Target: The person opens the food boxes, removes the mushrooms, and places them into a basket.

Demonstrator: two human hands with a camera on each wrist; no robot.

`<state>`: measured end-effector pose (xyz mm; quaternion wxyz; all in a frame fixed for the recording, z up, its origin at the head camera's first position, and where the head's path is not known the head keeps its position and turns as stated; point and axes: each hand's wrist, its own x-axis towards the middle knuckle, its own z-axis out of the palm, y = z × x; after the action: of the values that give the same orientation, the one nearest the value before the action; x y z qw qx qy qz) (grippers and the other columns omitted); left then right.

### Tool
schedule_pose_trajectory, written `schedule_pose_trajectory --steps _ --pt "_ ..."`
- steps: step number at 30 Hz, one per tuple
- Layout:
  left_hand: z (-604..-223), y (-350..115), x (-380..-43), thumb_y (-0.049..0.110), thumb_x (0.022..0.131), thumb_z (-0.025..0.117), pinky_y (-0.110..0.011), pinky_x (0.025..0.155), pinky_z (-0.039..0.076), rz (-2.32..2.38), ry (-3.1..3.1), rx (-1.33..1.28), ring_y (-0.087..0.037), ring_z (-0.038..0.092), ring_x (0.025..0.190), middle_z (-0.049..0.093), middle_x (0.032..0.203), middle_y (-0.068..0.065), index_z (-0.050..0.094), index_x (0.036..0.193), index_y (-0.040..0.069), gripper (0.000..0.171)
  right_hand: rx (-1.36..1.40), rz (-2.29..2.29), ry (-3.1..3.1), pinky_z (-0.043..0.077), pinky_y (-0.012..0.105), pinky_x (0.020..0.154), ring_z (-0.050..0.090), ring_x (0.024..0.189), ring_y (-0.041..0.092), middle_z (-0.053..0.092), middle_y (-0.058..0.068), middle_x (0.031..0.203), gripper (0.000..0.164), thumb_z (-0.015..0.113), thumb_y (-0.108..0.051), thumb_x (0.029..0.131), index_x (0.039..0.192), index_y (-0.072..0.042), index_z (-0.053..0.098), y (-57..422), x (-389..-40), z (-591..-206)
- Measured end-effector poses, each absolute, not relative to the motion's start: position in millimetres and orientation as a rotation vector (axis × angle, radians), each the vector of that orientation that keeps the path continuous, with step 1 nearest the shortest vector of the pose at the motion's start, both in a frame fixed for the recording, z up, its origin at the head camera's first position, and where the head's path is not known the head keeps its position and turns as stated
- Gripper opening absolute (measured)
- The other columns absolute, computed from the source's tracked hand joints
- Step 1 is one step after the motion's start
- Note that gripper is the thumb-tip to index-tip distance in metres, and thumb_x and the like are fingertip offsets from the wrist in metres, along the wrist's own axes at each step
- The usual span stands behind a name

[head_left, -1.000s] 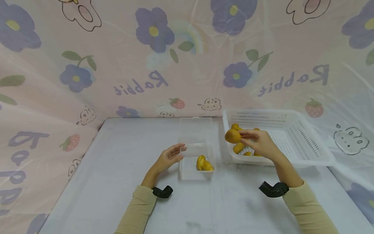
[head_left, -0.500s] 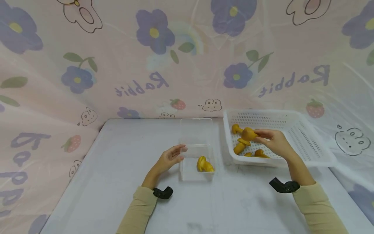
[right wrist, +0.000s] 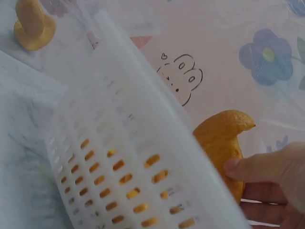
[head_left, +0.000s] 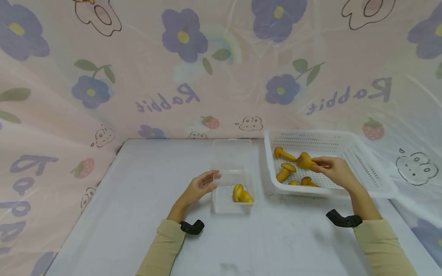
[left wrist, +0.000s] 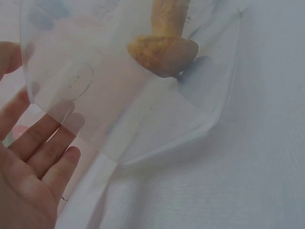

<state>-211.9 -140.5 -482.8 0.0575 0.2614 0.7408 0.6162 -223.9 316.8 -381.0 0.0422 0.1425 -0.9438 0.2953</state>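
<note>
My right hand point(head_left: 333, 170) pinches the stem of a yellow-brown mushroom point(head_left: 304, 160) over the white perforated basket point(head_left: 366, 191). In the right wrist view the thumb presses against this mushroom point(right wrist: 221, 143), partly hidden by the basket wall. Several similar mushrooms point(head_left: 284, 173) lie at the basket's left side. My left hand point(head_left: 200, 187) has its fingers spread at the left wall of a clear plastic box point(head_left: 224, 207). One mushroom point(head_left: 242, 194) rests inside that box; in the left wrist view it shows through the clear wall, with fingertips point(left wrist: 71, 155) right at the box edge.
The box's clear lid point(head_left: 232, 153) lies hinged back behind it. A white table point(head_left: 148, 172) carries both containers, the basket standing to the right of the box. Behind hangs a printed curtain point(head_left: 228, 76). Each wrist wears a black device point(head_left: 192, 227).
My right hand has moved right across the basket with its mushroom, uncovering the mushrooms at the basket's left side. The left hand and the box stay in place.
</note>
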Motion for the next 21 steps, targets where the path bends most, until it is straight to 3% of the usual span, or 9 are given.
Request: schedule_pose_trajectory --steps 2,4,6,9,14,21 --pt "-482.6 -140.3 -212.3 0.008 0.094 0.059 -0.046 0.117 0.034 1.87 2.244 0.792 -0.042 0.045 0.136 0.05 0.141 -0.027 0.042 0.141 -0.003 0.051 0.425 0.88 -2.896 0.059 0.019 0.068 0.042 0.08 -0.027 0.067 0.032 0.112 0.035 0.065 -0.018 0.092 0.116 0.007 0.065 321.1 -224.7 -384.1" --pt "-482.6 -139.9 -212.8 0.007 0.094 0.059 -0.045 0.117 0.034 1.872 2.243 0.787 -0.041 0.045 0.135 0.05 0.141 -0.027 0.043 0.141 -0.003 0.051 0.41 0.86 -2.906 0.062 0.029 0.07 0.058 0.082 -0.014 0.066 0.032 0.112 0.036 0.065 -0.019 0.092 0.116 0.008 0.065 324.7 -225.5 -387.1" --pt "-483.0 -139.8 -213.0 0.007 0.094 0.06 -0.045 0.116 0.034 1.873 2.245 0.782 -0.041 0.045 0.135 0.051 0.141 -0.027 0.043 0.14 -0.003 0.051 0.388 0.85 -2.927 0.062 0.042 0.075 0.069 0.088 0.011 0.065 0.033 0.113 0.037 0.064 -0.02 0.093 0.117 0.009 0.064 328.2 -226.2 -389.8" --pt "-483.5 -139.2 -213.0 0.006 0.093 0.06 -0.045 0.116 0.034 1.878 2.247 0.782 -0.041 0.046 0.135 0.051 0.14 -0.028 0.043 0.14 -0.004 0.051 0.342 0.84 -2.967 0.057 0.056 0.08 0.064 0.1 0.048 0.063 0.035 0.116 0.039 0.063 -0.02 0.094 0.118 0.01 0.062 334.3 -227.0 -393.0" --pt "-484.4 -138.9 -212.6 0.007 0.093 0.061 -0.045 0.116 0.034 1.891 2.238 0.79 -0.041 0.044 0.135 0.051 0.14 -0.029 0.043 0.14 -0.005 0.051 0.283 0.808 -3.01 0.053 0.061 0.084 0.06 0.105 0.053 0.061 0.036 0.119 0.042 0.062 -0.023 0.094 0.12 0.01 0.061 344.7 -228.8 -396.7" --pt "-485.6 -139.5 -213.2 0.008 0.094 0.06 -0.045 0.116 0.034 1.896 2.238 0.792 -0.042 0.045 0.135 0.051 0.14 -0.029 0.044 0.14 -0.004 0.05 0.273 0.784 -3.005 0.057 0.056 0.08 0.063 0.1 0.051 0.063 0.037 0.112 0.042 0.063 -0.021 0.092 0.118 0.013 0.06 351.3 -228.0 -395.5"
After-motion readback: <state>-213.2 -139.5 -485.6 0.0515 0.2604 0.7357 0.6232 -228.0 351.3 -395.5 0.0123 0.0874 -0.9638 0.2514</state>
